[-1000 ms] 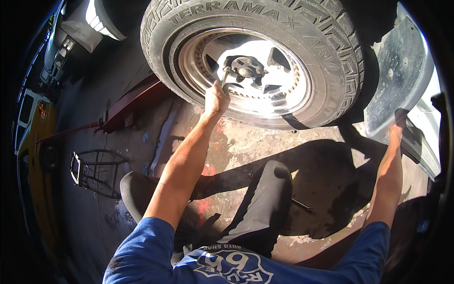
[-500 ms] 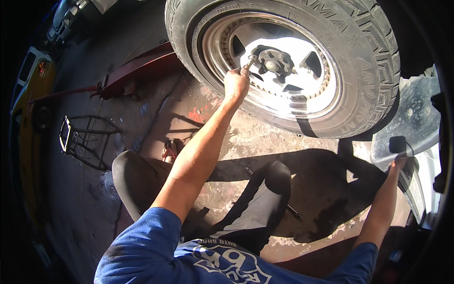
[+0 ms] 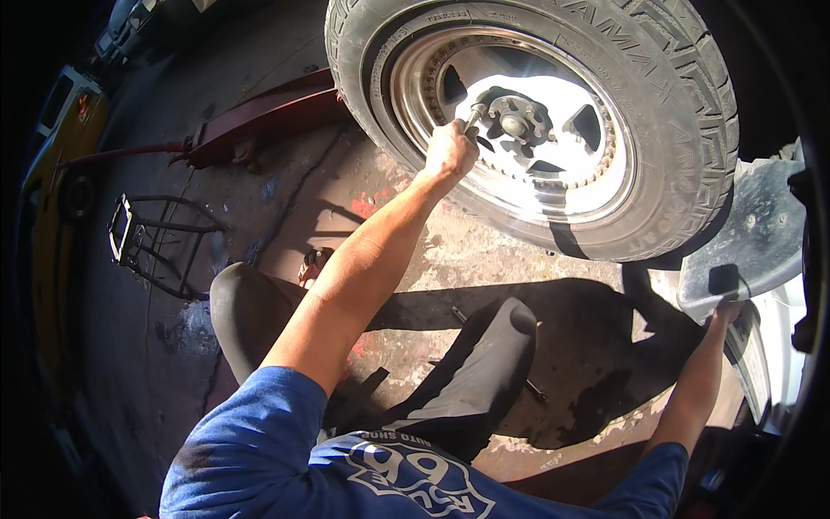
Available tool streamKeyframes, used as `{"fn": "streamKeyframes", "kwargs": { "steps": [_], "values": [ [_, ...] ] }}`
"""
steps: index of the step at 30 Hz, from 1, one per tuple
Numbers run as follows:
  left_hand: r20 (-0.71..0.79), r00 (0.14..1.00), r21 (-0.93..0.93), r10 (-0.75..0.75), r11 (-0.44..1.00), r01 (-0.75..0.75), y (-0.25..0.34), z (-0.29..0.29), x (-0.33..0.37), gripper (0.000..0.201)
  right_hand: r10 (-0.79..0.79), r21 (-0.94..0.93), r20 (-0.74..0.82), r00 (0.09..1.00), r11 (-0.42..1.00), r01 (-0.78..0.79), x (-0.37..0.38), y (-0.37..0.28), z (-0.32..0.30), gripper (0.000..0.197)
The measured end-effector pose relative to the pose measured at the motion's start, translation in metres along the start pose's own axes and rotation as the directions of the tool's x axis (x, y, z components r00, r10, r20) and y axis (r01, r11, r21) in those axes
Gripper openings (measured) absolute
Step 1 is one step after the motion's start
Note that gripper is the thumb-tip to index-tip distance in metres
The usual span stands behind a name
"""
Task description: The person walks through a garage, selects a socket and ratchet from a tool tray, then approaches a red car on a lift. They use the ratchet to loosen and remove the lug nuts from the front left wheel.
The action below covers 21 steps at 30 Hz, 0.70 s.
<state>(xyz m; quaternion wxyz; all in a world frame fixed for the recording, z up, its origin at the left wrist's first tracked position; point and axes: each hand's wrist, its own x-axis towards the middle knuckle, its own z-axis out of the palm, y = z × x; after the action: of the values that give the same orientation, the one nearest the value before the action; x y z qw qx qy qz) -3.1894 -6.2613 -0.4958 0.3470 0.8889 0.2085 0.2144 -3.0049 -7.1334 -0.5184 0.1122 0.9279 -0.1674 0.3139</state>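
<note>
A large off-road wheel (image 3: 683, 147) with a bright polished rim stands in front of me. My left hand (image 3: 451, 151) is closed around a short metal socket (image 3: 475, 114), whose end reaches the ring of lugs around the hub (image 3: 514, 128). On the far right, my right hand (image 3: 728, 311) grips the lower edge of a grey, dusty mud flap (image 3: 735, 233) beside the wheel. Its fingertips are partly hidden there. Strong sunlight on the rim washes out some detail around the hub.
A red floor jack (image 3: 259, 121) with a long handle lies left of the wheel. Nearer stands a black metal frame (image 3: 164, 242). A rod-like tool (image 3: 536, 391) lies by my bent knee (image 3: 510, 337). A yellow vehicle (image 3: 65, 173) is at the far left.
The view has shifted a little, so the wheel sits slightly farther right and lower. My left hand still holds the socket at the lugs; my right hand stays on the flap's edge.
</note>
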Motion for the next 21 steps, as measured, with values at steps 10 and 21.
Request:
{"fn": "streamKeyframes", "kwargs": {
  "steps": [10, 21],
  "values": [
    [0.332, 0.897, -0.581, -0.291, 0.686, 0.438, -0.002, -0.015, -0.016, 0.044, -0.34, -0.08, -0.181, 0.923, 0.94, 0.331, -0.02, -0.004, -0.009, 0.041],
    [0.539, 0.817, -0.716, -0.204, 0.399, 0.573, 0.058, 0.017, -0.092, 0.032, -0.227, -0.363, 0.063, 0.972, 0.902, 0.234, -0.027, -0.022, -0.039, 0.036]
  ]
}}
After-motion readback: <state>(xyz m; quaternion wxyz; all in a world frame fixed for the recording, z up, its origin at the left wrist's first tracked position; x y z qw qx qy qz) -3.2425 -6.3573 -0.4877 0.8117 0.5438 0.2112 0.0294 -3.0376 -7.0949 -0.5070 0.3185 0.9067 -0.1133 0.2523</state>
